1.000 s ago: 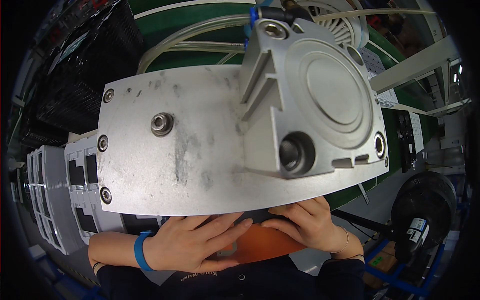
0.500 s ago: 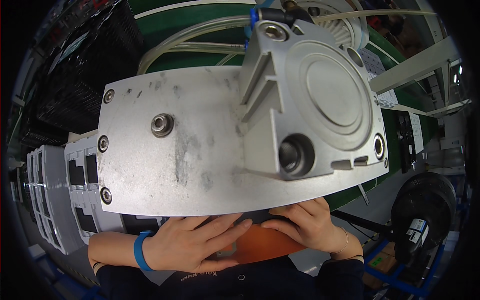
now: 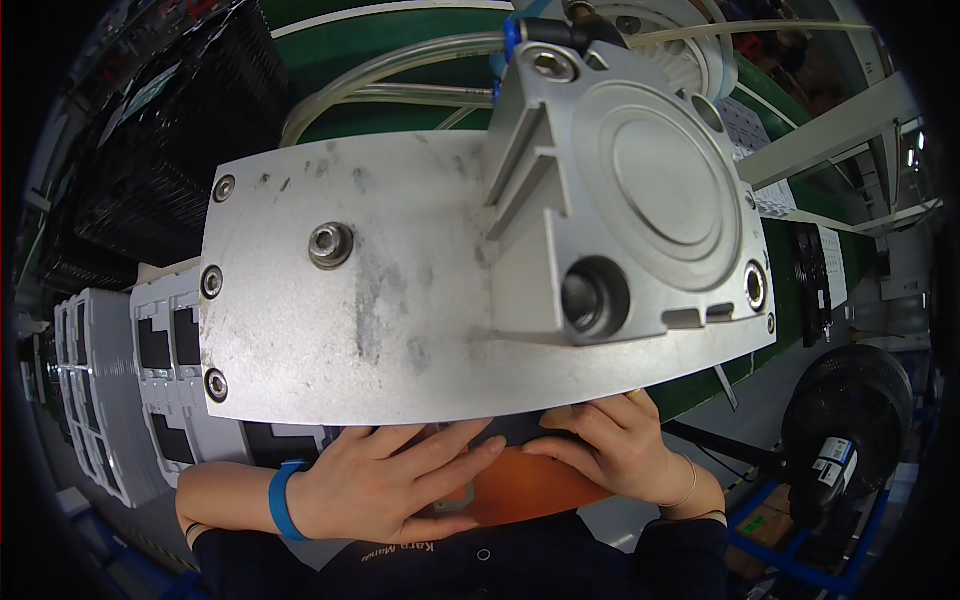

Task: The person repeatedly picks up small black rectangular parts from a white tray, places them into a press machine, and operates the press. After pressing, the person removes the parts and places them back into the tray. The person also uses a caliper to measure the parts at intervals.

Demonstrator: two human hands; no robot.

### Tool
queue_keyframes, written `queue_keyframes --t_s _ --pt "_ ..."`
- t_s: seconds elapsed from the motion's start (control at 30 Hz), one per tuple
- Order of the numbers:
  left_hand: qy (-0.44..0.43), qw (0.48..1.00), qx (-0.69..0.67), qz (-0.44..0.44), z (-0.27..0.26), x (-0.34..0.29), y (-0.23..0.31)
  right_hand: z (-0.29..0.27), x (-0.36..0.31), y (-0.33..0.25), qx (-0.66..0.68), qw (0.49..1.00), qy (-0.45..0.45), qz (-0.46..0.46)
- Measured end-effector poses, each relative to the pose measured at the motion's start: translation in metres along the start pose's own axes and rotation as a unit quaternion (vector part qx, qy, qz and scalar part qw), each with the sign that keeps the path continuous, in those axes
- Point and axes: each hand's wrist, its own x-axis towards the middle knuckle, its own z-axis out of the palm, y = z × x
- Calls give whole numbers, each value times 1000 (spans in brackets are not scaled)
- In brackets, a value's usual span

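left hand (image 3: 385, 480) flat, fingers spread on orange pad (image 3: 525, 490) | right hand (image 3: 620, 450) curled, pressing dark part at pad's far edge, beneath metal plate (image 3: 400, 300) | pad probably thin, flexible, light; hold by edges

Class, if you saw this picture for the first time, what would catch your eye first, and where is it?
A big scuffed grey metal plate fills the middle, with a ribbed round-faced metal block mounted at its right end. Below its lower edge, the left hand and right hand press flat on an orange pad.
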Motion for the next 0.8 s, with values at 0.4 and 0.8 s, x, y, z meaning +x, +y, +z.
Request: queue_keyframes --t_s 0.4,0.8 --pt "3 1000 15 -4 -2 1 4 -1 3 -2 15 1000 -8 5" --pt "145 988 -60 2 -11 2 5 -25 9 -9 176 978 -49 100"
